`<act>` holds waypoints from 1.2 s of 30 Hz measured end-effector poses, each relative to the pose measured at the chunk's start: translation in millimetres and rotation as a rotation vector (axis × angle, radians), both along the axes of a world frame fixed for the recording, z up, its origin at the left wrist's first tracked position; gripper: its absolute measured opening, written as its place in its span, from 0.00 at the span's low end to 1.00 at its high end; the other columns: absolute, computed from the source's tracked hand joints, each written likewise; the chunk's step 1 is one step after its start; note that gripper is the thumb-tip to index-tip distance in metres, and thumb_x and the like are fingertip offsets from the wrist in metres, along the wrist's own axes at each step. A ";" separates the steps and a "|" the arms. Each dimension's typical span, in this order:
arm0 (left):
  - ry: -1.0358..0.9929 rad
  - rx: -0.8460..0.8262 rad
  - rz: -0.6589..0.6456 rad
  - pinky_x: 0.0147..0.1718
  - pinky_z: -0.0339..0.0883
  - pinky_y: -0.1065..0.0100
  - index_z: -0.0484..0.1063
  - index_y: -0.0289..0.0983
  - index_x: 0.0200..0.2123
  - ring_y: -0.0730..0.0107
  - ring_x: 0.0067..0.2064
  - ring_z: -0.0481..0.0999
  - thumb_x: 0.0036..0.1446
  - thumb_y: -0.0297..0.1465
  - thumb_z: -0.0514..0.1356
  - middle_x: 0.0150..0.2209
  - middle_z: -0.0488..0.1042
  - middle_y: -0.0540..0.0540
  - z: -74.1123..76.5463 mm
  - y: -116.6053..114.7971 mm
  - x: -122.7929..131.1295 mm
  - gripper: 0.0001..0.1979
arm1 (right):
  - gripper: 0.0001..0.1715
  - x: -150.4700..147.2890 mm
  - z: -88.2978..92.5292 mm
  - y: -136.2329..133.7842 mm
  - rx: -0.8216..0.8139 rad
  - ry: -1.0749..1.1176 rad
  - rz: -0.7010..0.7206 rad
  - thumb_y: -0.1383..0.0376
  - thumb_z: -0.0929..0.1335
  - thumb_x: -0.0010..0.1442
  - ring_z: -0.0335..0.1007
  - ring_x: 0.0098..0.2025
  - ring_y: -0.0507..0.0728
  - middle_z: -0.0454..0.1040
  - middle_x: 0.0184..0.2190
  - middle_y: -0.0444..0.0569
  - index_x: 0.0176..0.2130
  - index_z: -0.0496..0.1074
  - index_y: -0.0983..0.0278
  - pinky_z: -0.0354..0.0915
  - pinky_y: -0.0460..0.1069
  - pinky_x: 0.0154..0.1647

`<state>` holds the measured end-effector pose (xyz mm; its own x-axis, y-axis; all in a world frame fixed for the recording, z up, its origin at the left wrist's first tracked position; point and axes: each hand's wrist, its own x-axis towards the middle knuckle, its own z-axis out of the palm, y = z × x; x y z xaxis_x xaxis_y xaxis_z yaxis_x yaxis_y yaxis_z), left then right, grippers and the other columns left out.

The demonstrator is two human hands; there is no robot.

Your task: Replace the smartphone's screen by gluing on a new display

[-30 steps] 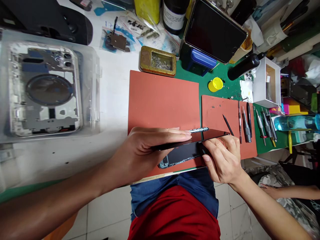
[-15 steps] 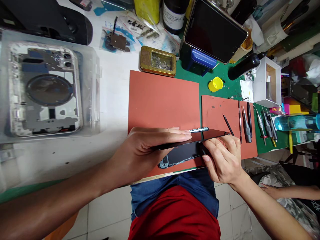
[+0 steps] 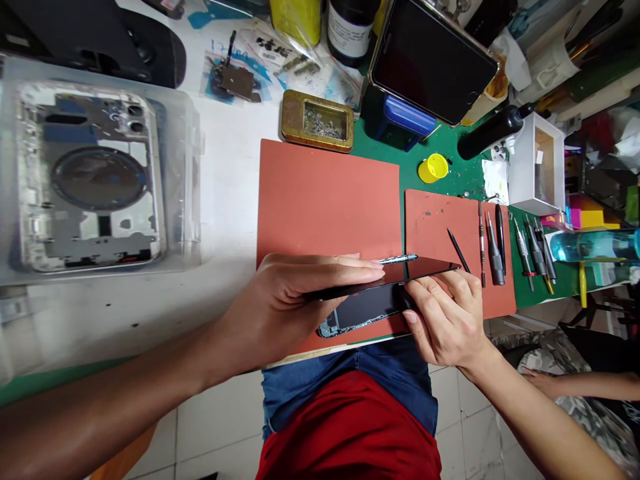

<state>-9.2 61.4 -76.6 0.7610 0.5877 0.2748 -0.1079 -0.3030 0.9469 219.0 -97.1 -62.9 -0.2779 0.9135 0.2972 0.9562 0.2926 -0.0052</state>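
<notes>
A glossy black phone screen [image 3: 427,267] is held tilted, almost edge-on, above the near edge of the red mat. My left hand [image 3: 290,287] is closed on its left end, with straight fingers over the far face and the thumb hidden. At the right end, bent fingers of my right hand [image 3: 447,317] grip the near side and lower edge. Just below shows a dark, flat phone part [image 3: 367,310] with a pale, speckled rim; whether it is joined to the screen I cannot tell. A similar pale-rimmed strip [image 3: 400,259] shows beyond the screen's top edge.
On the left stands a clear plastic case [image 3: 183,200] over a phone-back picture. Behind the red mat [image 3: 327,193] sits a tin of small screws [image 3: 317,121]. Several screwdrivers [image 3: 494,250] lie right, near a yellow cap [image 3: 433,169]. A propped phone [image 3: 433,57] leans behind; another person's arm [image 3: 590,385] shows right.
Almost nothing differs. Both hands keep their hold on the screen, and the whole view has shifted very slightly.
</notes>
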 end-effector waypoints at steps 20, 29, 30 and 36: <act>0.007 -0.059 -0.002 0.61 0.75 0.71 0.83 0.46 0.55 0.70 0.56 0.84 0.65 0.19 0.64 0.55 0.83 0.53 4.7 -0.5 1.5 0.21 | 0.14 0.7 3.4 -0.6 -0.066 0.218 -0.042 0.69 0.63 0.69 0.67 0.46 0.63 0.80 0.42 0.56 0.52 0.72 0.69 0.59 0.59 0.51; -0.006 -0.064 0.002 0.61 0.76 0.71 0.83 0.46 0.54 0.70 0.56 0.85 0.65 0.18 0.64 0.55 0.83 0.53 3.4 -0.6 1.0 0.21 | 0.15 2.5 5.2 -0.8 -0.102 0.288 -0.067 0.70 0.62 0.69 0.67 0.47 0.63 0.79 0.42 0.55 0.53 0.70 0.66 0.58 0.59 0.51; -0.006 -0.066 -0.001 0.61 0.76 0.70 0.83 0.48 0.55 0.70 0.56 0.84 0.65 0.19 0.64 0.55 0.83 0.53 3.2 -0.6 1.0 0.21 | 0.15 2.6 4.9 -1.1 -0.102 0.286 -0.066 0.70 0.62 0.69 0.67 0.47 0.63 0.79 0.42 0.55 0.53 0.70 0.66 0.58 0.59 0.51; -0.002 -0.062 0.007 0.59 0.78 0.68 0.82 0.51 0.56 0.69 0.54 0.85 0.66 0.20 0.64 0.55 0.83 0.56 2.6 -0.5 0.7 0.23 | 0.16 3.6 3.7 -0.5 -0.092 0.251 -0.059 0.69 0.62 0.69 0.67 0.47 0.63 0.80 0.44 0.55 0.55 0.70 0.65 0.58 0.59 0.51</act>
<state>-8.5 60.9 -74.1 0.7563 0.6090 0.2392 -0.1080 -0.2444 0.9636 222.6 -97.6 -59.3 -0.1515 0.9523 0.2648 0.9371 0.2236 -0.2681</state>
